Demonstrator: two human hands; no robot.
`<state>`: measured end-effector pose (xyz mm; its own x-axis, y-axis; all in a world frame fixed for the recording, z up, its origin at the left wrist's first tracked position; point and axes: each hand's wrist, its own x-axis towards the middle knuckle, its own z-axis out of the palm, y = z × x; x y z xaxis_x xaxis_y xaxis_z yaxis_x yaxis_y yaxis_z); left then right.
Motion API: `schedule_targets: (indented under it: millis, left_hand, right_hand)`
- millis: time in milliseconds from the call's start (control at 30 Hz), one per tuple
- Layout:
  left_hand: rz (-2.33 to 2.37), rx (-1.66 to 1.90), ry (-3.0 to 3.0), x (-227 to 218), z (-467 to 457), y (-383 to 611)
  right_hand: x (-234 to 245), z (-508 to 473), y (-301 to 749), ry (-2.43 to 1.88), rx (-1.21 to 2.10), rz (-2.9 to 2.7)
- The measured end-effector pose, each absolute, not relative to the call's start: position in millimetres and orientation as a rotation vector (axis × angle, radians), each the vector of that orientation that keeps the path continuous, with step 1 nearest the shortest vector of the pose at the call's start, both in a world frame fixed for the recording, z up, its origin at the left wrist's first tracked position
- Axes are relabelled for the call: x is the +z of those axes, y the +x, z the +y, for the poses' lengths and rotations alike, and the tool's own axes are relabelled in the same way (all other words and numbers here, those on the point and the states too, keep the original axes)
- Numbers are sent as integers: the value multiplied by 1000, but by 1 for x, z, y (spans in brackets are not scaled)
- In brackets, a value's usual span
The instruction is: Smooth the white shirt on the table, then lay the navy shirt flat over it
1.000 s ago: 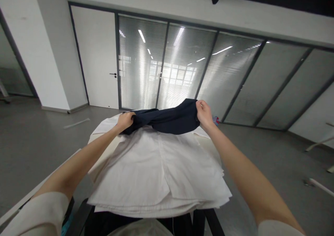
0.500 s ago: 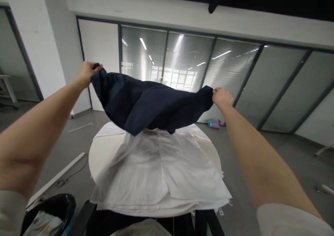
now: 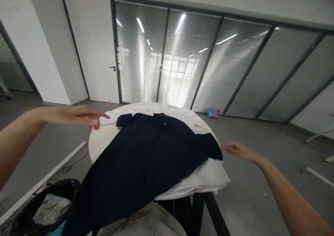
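A dark navy shirt [image 3: 146, 159] lies spread over a stack of white shirts [image 3: 206, 175] on a round white table [image 3: 100, 145]; its lower end hangs off the near edge toward me. My left hand [image 3: 78, 115] hovers over the table's left rim, fingers stretched out, holding nothing, close to the navy collar. My right hand [image 3: 238, 149] is just off the table's right side, fingers apart and empty, next to the navy shirt's right edge.
A bin with a black liner [image 3: 47, 204] stands at the lower left beside the table. A small pink and blue bottle [image 3: 213, 113] lies on the grey floor by the glass wall. A white door [image 3: 96, 51] is at the back left.
Both hands lifted the navy shirt, swung it out in the air, then let it drop flat over the white shirts. The hands have let go and moved apart.
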<state>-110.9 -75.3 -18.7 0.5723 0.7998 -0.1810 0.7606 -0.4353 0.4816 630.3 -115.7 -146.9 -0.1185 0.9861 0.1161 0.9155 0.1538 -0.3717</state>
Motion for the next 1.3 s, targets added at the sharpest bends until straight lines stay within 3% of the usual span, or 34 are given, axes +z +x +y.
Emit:
schedule_targets:
  millis: [67,333,533,767,867,967,1200,1300]
  left_hand:
    - [1267,143,2324,-22,-31,-59]
    - [1357,539,2466,-95,76,113]
    - [1340,599,2451,-118,100,124]
    - [1407,595,2352,-109,127,99]
    - [1413,652,2177,-83,139,88]
    - [1481,947,1938,-31,155,77]
    - [1669,2050,2010,161,130,37]
    - [1787,2315,2037,206,78,21]
  right_hand:
    - [-143,-111,622,-1846,452,-2069]
    - [-133,-45,555,-1806,264,-2185]
    - [-147,-25,558,-1962,410,-2321]
    - [-118,-19,572,-1923,418,-2230]
    - [-98,4,561,-1803,289,-2166]
    - [-56,40,543,-1809,46,-2059]
    - [136,59,488,-1540,-654,-1500]
    - [185,25,473,-1373,-790,-1443]
